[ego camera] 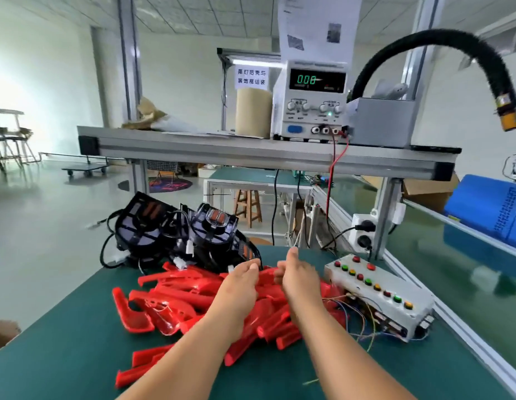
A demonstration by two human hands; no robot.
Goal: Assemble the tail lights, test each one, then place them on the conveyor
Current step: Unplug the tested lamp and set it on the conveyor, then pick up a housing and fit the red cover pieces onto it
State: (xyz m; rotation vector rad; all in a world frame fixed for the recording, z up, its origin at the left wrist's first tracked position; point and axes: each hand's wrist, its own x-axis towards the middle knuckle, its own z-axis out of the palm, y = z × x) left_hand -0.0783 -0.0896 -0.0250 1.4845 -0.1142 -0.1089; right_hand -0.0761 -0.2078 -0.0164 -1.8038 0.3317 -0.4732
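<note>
Both arms reach forward over a loose heap of red translucent plastic lens covers (176,295) spread across the green-matted workbench (78,327), probably dumped there so parts lie within easy reach. The left hand (241,284) has its fingers curled at the near rim of the black ribbed plastic tail light housings (153,226), which sit wired and clustered at the far left edge; whether it actually grips a housing or a wire cannot be told. The right hand (298,277) hovers just beside it, fingers bent with one digit raised, and its hold is equally unclear. A white metal test box (378,293) with coloured buttons waits at the right, near the green conveyor belt (441,255). Assembly looks barely begun, with no finished light on the belt.
</note>
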